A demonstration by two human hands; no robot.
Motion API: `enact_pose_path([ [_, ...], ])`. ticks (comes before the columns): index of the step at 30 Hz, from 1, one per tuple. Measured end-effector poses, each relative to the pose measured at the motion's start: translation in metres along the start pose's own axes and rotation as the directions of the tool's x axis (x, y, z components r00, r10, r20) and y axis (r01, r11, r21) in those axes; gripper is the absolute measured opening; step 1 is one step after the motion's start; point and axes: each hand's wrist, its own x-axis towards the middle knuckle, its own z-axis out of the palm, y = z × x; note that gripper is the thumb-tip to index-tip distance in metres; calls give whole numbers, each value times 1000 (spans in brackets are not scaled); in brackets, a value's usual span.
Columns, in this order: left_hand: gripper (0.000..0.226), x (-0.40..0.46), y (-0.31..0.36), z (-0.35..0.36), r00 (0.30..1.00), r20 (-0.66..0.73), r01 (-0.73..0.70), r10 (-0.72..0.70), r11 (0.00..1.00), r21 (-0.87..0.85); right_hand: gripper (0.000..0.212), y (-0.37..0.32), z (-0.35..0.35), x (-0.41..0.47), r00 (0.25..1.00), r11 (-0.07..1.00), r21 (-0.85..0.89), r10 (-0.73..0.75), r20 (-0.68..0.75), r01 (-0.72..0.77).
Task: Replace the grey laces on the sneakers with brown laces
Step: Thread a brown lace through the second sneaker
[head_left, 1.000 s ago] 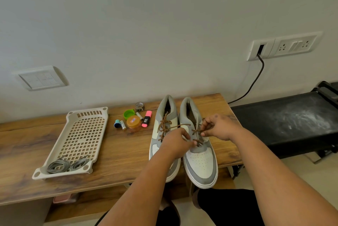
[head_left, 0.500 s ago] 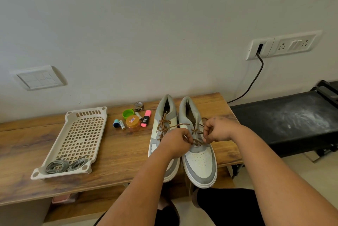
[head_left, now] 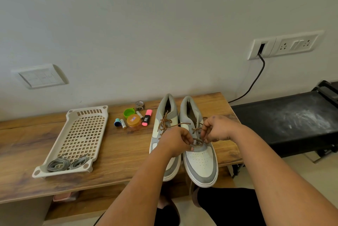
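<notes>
Two grey-and-white sneakers stand side by side, toes toward the lower edge of the frame, on a wooden table (head_left: 109, 154) at centre frame. The left sneaker (head_left: 165, 125) carries a brown lace (head_left: 164, 122) threaded through its eyelets, with loose ends near the tongue. The right sneaker (head_left: 200, 160) also carries a brown lace (head_left: 196, 130), crossed over the tongue.

Both hands meet over the lacing of the right sneaker. The left hand (head_left: 175, 140) is curled, its fingers (head_left: 188, 139) bent inward and pinching the brown lace at the lower eyelets; the thumb tip touches the shoe just above the toe cap. The right hand (head_left: 217, 128) is likewise curled, its fingers (head_left: 204, 134) closed on the lace just beside the left hand. One strand runs from under the left hand across to the left sneaker's lacing.

Left of centre, a cream perforated tray (head_left: 80, 134) lies on the table; two coiled grey laces (head_left: 66, 163) rest in its near end. Between tray and sneakers lie a green cap (head_left: 129, 112), an orange-lidded jar (head_left: 133, 121), a pink highlighter (head_left: 147, 120), two small batteries (head_left: 123, 123), a blue cap (head_left: 117, 122) and a tape roll (head_left: 140, 105).

At the right of the frame stands a black bench (head_left: 285, 121). A black cable (head_left: 254, 79) runs from a wall socket (head_left: 281, 44) at upper right; a switch plate (head_left: 39, 77) sits on the wall at left.
</notes>
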Motion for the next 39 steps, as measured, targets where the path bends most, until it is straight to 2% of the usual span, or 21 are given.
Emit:
enact_pose_path([
  [8, 7, 1, -5, 1, 997, -57, -58, 55, 997, -43, 27, 6, 1, 2, 1000, 996, 85, 30, 8, -30],
  [17, 2, 0, -6, -3, 995, -9, -103, 103, 994, -26, 30, 8, 1, 2, 1000, 992, 126, 22, -15, -20],
  [22, 14, 0, -5, -8, 992, 74, -108, 107, 994, 13, 30, 6, 0, 1, 999, 995, 97, 29, -40, -25],
  [26, 24, 1, -6, -9, 993, 79, -85, 83, 996, 17, 18, 0, -2, -2, 990, 998, 10, -52, -130, 54],
  [29, 23, 2, -5, -9, 995, 66, -73, 73, 997, 1, 14, -6, -3, -5, 986, 994, 16, -101, -131, 104],
  [34, 11, 7, -9, -2, 999, -22, -49, 48, 997, -67, 11, -6, 2, -3, 993, 997, -52, -69, -101, 64],
  [39, 11, 15, -11, 17, 969, -239, -76, 69, 997, -19, 18, -3, 0, -3, 984, 997, -64, -54, -168, 44],
])
